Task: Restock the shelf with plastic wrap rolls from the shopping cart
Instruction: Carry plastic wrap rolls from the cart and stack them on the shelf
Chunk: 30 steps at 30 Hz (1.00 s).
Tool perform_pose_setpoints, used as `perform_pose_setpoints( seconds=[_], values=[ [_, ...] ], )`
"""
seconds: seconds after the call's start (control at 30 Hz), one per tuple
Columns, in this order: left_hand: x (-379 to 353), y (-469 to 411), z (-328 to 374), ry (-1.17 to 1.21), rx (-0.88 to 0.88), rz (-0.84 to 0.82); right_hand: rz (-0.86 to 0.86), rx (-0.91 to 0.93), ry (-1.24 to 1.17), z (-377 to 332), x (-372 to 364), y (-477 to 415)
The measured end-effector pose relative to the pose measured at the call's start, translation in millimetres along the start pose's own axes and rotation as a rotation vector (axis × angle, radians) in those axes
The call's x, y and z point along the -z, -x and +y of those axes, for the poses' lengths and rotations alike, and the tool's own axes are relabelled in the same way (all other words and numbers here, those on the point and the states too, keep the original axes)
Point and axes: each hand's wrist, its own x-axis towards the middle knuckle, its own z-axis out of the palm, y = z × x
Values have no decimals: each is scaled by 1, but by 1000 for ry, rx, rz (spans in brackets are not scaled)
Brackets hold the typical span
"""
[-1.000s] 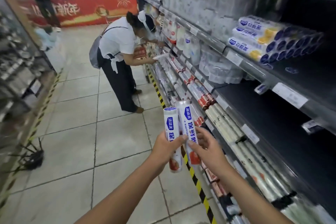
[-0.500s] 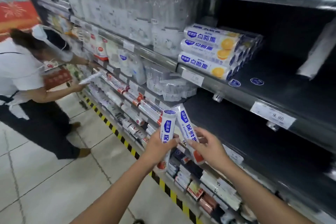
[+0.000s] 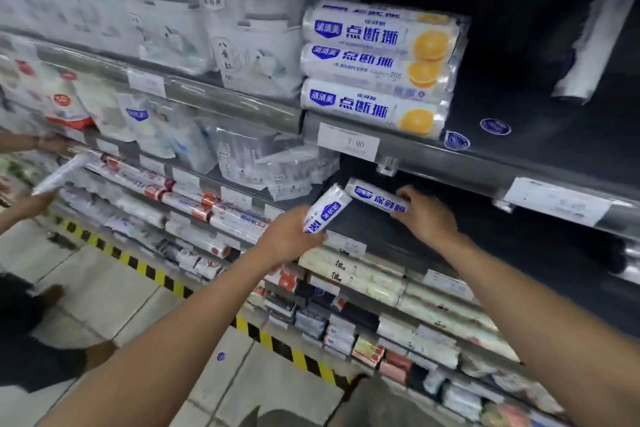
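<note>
Your right hand (image 3: 427,215) is gripping a roll (image 3: 379,199), fingers curled round its right end, and is holding it sideways low inside the dark shelf (image 3: 485,243), near its left end. Your left hand (image 3: 291,236) is clutching a second roll (image 3: 325,206), tilted, at that shelf's front edge. Three stacked rolls (image 3: 377,69) are lying one level above that shelf.

Bright and even over the floor (image 3: 104,288) at 8 o'clock. Very dim from 1 to 3 o'clock, deep inside the shelf (image 3: 554,156). Soft glare on the stacked rolls (image 3: 374,66) near 12 o'clock and on the price label (image 3: 557,201) at 3. Smeared by motion blur from 9 to 11 o'clock, across the hanging packets (image 3: 104,10). Bowed by wide-angle distortion toward every edge.
</note>
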Motion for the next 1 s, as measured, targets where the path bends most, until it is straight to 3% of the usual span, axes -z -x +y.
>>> perform_pose_setpoints(
  seconds=[0.3,0.57,0.77,0.9,1.0],
  values=[
    [-11,-56,-29,-251,-117,23,141,102,53,5,-35,-70],
    [-10,-73,-33,-417,-186,34,195,66,196,-4,-37,-79],
    [-2,-72,-20,-495,-211,-16,247,40,-46,-25,-16,-58],
    [3,-69,-6,-545,-239,-61,150,185,-314,-45,1,-25],
    [4,-67,7,-586,-265,-91,6,413,-238,-55,6,2]
  ],
)
